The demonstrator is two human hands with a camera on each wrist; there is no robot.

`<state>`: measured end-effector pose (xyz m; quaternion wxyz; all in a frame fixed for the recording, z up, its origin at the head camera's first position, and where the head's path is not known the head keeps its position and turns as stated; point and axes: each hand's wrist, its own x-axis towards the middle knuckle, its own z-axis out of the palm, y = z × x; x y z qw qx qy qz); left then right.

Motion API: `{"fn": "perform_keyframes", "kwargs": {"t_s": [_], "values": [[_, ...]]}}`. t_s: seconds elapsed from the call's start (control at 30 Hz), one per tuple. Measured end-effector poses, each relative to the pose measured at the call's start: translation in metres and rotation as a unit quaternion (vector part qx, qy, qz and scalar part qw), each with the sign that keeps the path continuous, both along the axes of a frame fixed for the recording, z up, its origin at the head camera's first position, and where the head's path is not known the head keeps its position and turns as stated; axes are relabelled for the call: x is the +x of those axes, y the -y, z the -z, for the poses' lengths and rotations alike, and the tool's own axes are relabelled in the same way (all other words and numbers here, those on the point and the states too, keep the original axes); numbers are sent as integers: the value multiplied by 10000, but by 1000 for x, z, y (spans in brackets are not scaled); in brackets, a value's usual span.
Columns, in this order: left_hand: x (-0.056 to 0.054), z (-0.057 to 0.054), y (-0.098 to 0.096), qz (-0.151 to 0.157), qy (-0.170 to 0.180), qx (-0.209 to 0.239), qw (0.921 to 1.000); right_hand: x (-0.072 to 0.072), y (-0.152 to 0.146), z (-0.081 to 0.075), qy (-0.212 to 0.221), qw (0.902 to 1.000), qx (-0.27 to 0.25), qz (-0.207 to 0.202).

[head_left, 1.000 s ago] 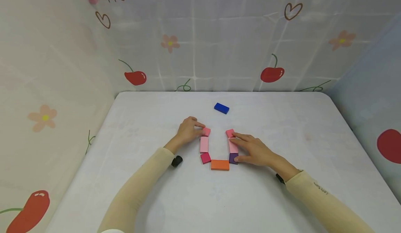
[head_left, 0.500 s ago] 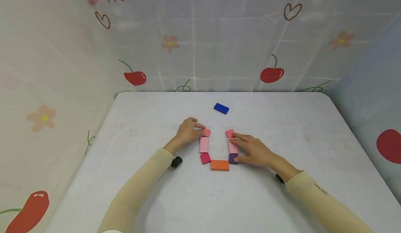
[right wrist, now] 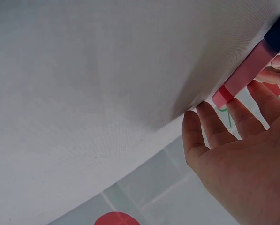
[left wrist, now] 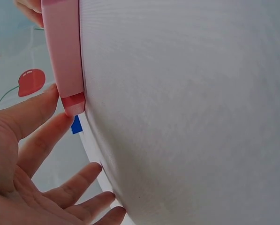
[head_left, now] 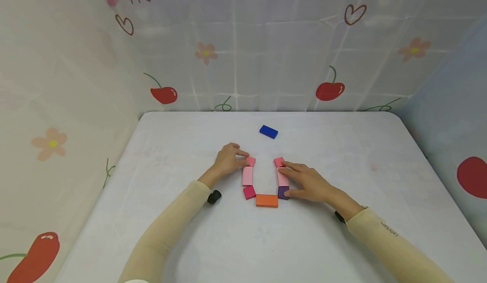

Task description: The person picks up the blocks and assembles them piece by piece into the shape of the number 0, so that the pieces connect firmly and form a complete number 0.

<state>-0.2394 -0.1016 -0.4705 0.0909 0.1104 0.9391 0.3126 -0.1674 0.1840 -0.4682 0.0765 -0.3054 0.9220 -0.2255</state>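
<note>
In the head view several flat blocks form a U on the table. My left hand point(head_left: 226, 159) touches the small pink block point(head_left: 251, 161) at the left arm's far end with thumb and index finger, other fingers spread. Below it lie a long light pink block point(head_left: 247, 176) and a magenta block point(head_left: 249, 192). An orange block point(head_left: 267, 200) makes the base. My right hand point(head_left: 309, 183) lies along the right arm, fingers extended: fingertips at another small pink block point(head_left: 279, 162) and a second light pink block point(head_left: 283, 179), thumb at a purple block point(head_left: 283, 193).
A blue block point(head_left: 269, 131) lies apart, beyond the U's open end. The white table point(head_left: 266, 249) ends at a back edge, where a printed curtain point(head_left: 266, 42) hangs. More printed sheeting stands at the left and right sides.
</note>
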Motion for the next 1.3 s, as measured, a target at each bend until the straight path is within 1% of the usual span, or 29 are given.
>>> {"fn": "perform_keyframes", "kwargs": {"t_s": [0.2, 0.37, 0.47, 0.73, 0.83, 0.93, 1.0, 1.07, 1.2, 1.3], "values": [[3, -2, 1, 7, 36, 38, 10000, 0, 0, 0, -5, 10000, -7, 4], [5, -1, 3, 112, -170, 116, 9997, 0, 0, 0, -6, 10000, 7, 9], [5, 0, 4, 211, -331, 136, 9991, 0, 0, 0, -17, 10000, 8, 15], [8, 1, 5, 398, -351, 132, 9985, 0, -2, 4, 1, 10000, -32, 5], [13, 0, 7, 627, -524, 33, 9966, 0, -2, 5, -48, 10000, -55, -7], [19, 0, 9, 1039, -922, -265, 9900, 0, -2, 6, -86, 9999, -58, -13], [25, 0, 12, 1323, -1233, -477, 9824, 0, -3, 5, -110, 9999, -57, -17], [31, -1, 15, 1565, -1409, -688, 9752, 0, -2, 4, -84, 10000, -46, 0], [44, -3, 20, 1966, -1431, -960, 9652, -1, -2, 3, -36, 10000, -27, 21], [51, -4, 23, 2293, -1459, -1202, 9548, -1, -2, 4, -29, 10000, 2, 20]]}}
